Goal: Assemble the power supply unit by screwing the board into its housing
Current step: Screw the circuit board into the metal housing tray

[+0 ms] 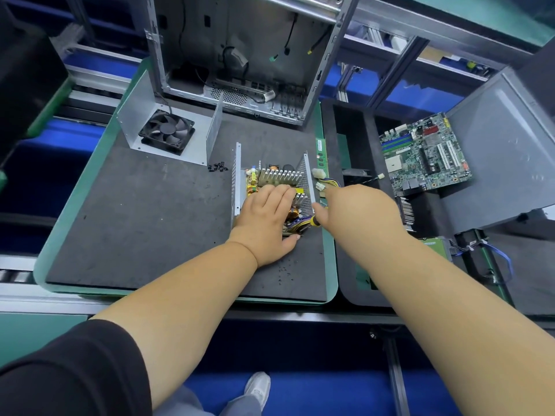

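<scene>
The power supply housing (238,178), a grey metal tray with a perforated right wall, sits on the dark mat. Inside it lies the board (277,175) with silver heat sinks and a yellow edge. My left hand (264,217) lies flat on the near part of the board, fingers stretched over the heat sinks. My right hand (357,211) is just right of the housing and grips a screwdriver (314,221) with a yellow and black handle; its tip is hidden among the wires. A small pile of black screws (218,167) lies left of the housing.
The housing cover with a black fan (168,132) stands at the back left, an open PC case (240,55) behind it. A memory stick (321,151) lies at the mat's right edge. A motherboard (426,154) and a hard drive (435,244) rest in the foam tray at right.
</scene>
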Motion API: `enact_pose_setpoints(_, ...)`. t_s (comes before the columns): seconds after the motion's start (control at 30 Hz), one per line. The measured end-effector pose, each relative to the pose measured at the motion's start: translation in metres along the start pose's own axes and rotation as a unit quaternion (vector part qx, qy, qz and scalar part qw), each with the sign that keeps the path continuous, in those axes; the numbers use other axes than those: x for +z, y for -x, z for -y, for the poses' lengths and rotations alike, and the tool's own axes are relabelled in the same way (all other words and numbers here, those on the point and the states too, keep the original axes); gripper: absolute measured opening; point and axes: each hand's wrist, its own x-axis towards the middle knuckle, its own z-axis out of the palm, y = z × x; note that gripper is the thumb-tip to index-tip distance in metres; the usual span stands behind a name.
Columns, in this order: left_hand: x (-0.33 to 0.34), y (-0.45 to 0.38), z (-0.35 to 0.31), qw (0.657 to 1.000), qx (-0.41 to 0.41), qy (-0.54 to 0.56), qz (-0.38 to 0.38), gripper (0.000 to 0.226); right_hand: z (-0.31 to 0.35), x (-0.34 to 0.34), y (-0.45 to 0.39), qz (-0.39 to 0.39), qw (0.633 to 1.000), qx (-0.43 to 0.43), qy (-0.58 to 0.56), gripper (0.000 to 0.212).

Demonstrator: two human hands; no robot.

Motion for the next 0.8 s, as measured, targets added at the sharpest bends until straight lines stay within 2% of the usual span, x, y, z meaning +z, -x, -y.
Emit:
enact_pose_setpoints(0.13,-0.001,-0.001,0.000,1.000,-0.001,-0.002,0.002,0.090,0.005,-0.001,-0.003,-0.013,0.998,0.052,0.018,0.046)
enact_pose_setpoints(0.2,-0.001,0.000,0.000,1.000,-0.001,0.001,-0.001,0.090,0.007,-0.002,-0.003,-0.016,0.998,0.058,-0.006,0.043)
enact_pose_setpoints(0.33,-0.001,0.000,-0.001,1.000,-0.001,-0.002,-0.002,0.090,0.005,-0.006,0.002,-0.017,0.989,0.010,-0.147,0.030)
enact_pose_setpoints(0.43,0.000,0.000,-0.001,1.000,-0.002,-0.012,0.007,0.091,0.003,-0.001,0.008,-0.016,0.984,-0.012,-0.179,0.028)
enact_pose_setpoints(0.57,0.000,-0.001,-0.001,1.000,-0.005,-0.009,0.006,0.090,-0.001,0.003,0.005,-0.006,0.988,0.015,-0.153,0.041)
enact_pose_setpoints(0.7,0.001,-0.001,-0.001,1.000,-0.004,-0.014,0.006,0.091,0.006,0.004,0.005,-0.016,0.997,0.045,-0.060,0.032)
enact_pose_setpoints(0.8,0.002,-0.001,0.000,1.000,-0.003,-0.009,-0.002,0.090,0.013,0.003,0.004,-0.037,0.995,0.080,-0.055,0.028)
